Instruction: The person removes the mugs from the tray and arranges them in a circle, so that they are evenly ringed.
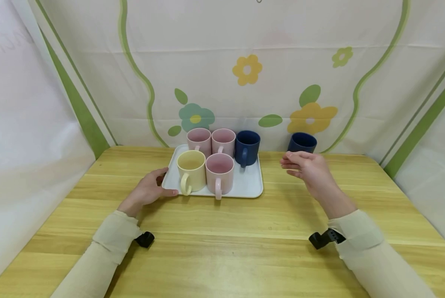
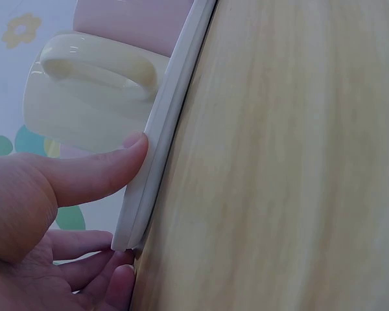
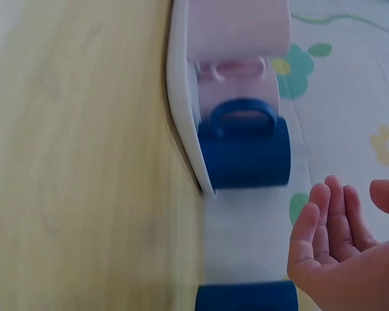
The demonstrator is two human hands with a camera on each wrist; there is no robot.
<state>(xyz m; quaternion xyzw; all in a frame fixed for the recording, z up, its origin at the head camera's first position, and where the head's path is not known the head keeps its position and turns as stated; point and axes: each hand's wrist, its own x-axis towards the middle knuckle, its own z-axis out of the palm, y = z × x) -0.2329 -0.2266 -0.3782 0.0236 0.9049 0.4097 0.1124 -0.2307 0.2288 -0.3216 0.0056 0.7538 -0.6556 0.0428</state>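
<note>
At the left corner of a white tray [image 1: 245, 187], my left hand [image 1: 150, 188] grips the edge. The left wrist view shows the thumb [image 2: 110, 175] on the tray's rim and the other fingers curled at its corner. A yellow mug [image 1: 192, 174] stands at the front left of the tray, beside a pink mug [image 1: 219, 176]. Behind them are two more pink mugs [image 1: 199, 140] and a dark blue mug [image 1: 247, 147]. My right hand [image 1: 312, 169] is raised, fingers loosely bent with nothing in them. It partly hides a second blue mug [image 1: 301, 142] on the table.
The wooden table [image 1: 222, 248] runs back to a white cloth [image 1: 215, 54] printed with flowers and green lines. More cloth hangs at both sides. The mugs stand close together on the tray, and the handles of the front two reach over its front rim.
</note>
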